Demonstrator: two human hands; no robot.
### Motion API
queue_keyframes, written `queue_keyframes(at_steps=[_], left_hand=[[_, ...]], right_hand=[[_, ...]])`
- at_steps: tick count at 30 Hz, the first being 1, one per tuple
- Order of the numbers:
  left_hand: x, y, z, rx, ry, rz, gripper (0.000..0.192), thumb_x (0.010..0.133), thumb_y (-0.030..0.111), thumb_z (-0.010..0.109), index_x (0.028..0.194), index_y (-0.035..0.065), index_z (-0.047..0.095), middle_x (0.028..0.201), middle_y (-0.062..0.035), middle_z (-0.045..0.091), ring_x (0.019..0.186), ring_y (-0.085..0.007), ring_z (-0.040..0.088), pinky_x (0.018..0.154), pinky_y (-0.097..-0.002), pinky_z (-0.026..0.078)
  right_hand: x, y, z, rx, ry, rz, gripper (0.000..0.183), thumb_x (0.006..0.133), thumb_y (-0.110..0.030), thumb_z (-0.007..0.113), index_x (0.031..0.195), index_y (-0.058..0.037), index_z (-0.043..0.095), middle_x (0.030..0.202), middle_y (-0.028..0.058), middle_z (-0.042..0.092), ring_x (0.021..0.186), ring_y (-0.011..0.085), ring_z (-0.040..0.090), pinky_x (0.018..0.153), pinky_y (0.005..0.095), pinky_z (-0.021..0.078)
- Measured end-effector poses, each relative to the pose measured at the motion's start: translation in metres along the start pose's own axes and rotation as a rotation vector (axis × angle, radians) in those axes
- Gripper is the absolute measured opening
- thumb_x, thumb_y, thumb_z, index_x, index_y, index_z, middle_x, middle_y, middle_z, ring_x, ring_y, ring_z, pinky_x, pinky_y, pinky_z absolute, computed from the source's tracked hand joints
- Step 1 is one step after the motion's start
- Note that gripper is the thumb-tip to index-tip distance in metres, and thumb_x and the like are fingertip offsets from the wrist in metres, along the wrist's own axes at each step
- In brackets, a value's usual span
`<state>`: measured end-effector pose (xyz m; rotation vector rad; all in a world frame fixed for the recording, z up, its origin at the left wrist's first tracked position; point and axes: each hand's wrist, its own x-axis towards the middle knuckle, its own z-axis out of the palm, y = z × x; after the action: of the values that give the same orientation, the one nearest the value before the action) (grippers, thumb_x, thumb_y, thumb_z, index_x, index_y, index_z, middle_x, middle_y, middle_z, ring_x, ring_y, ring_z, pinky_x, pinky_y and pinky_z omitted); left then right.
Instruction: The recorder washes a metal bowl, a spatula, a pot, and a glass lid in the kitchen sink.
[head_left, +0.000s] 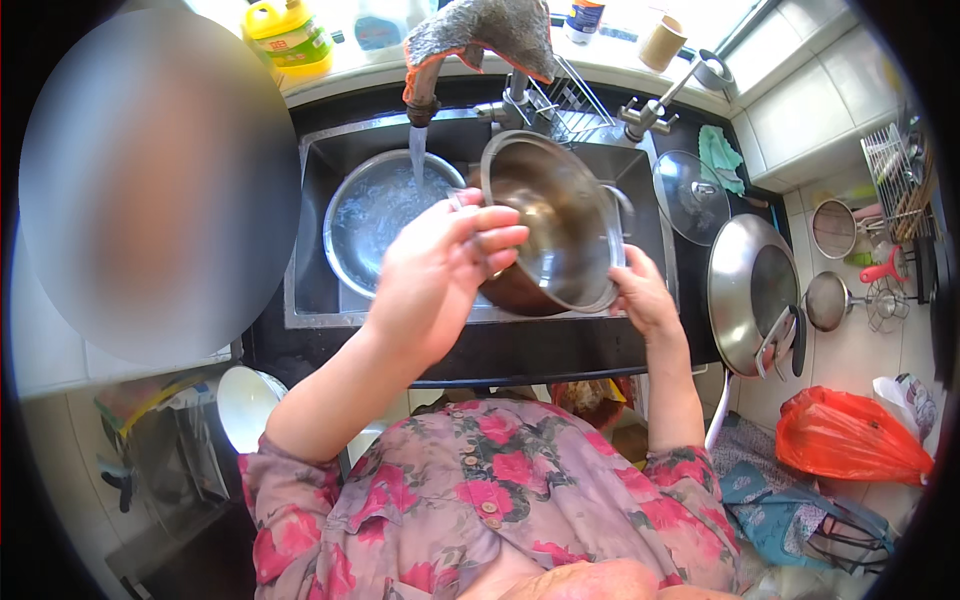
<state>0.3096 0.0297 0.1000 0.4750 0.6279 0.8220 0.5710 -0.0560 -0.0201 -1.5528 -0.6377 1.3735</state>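
A deep stainless steel pot (555, 217) is tilted over the right part of the sink (307, 300), its shiny inside turned partly up towards me. My right hand (645, 292) grips its rim at the lower right. At the pot's left side, the fingers of my left hand (457, 247) curl around what looks like a metal loop handle, mostly hidden by the hand. To the left, a metal basin (352, 172) stands in the sink. Water (418, 150) runs into it from the faucet (424, 105), which has a grey cloth (480, 37) draped over it.
On the right counter lie a glass lid (686, 202), a green cloth (720, 157) and an upturned metal pan (724, 292). A wire rack (570, 97) and second tap (646, 118) stand behind the sink. A white bowl (244, 409) is at lower left. The upper left is blurred.
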Motion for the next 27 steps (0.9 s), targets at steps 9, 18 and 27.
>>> queue_keyframes(at_steps=[9,18,27], left_hand=[[0.240,-0.077,-0.110,0.957,0.271,0.318,0.063,0.090,0.025,0.051,0.140,-0.0024,0.025,0.133,-0.0146,0.044,0.114,-0.0215,0.048,0.090,-0.0302,0.040],[0.309,-0.078,-0.075,0.674,0.441,0.558,0.075,0.091,0.034,0.048,0.143,-0.0059,0.012,0.145,-0.0272,0.023,0.135,-0.0344,0.026,0.109,-0.0343,0.023],[0.303,-0.069,-0.085,0.621,0.403,0.553,0.074,0.092,0.031,0.049,0.143,-0.0054,0.011,0.146,-0.0229,0.024,0.133,-0.0296,0.029,0.107,-0.0314,0.025]], right_hand=[[0.056,0.076,-0.070,-0.091,0.402,-0.085,0.037,0.079,0.003,0.044,0.116,0.0053,0.044,0.083,0.0140,0.062,0.050,0.0181,0.061,0.035,0.0224,0.0474],[0.104,0.101,-0.059,-0.119,0.517,0.024,0.040,0.079,0.006,0.037,0.118,0.0024,0.042,0.097,0.0178,0.058,0.062,0.0251,0.064,0.041,0.0311,0.0563],[0.104,0.044,-0.100,-0.547,0.754,-0.347,0.026,0.091,-0.015,0.048,0.072,0.0006,0.058,0.049,0.0101,0.058,0.046,0.0211,0.062,0.047,0.0332,0.0503]])
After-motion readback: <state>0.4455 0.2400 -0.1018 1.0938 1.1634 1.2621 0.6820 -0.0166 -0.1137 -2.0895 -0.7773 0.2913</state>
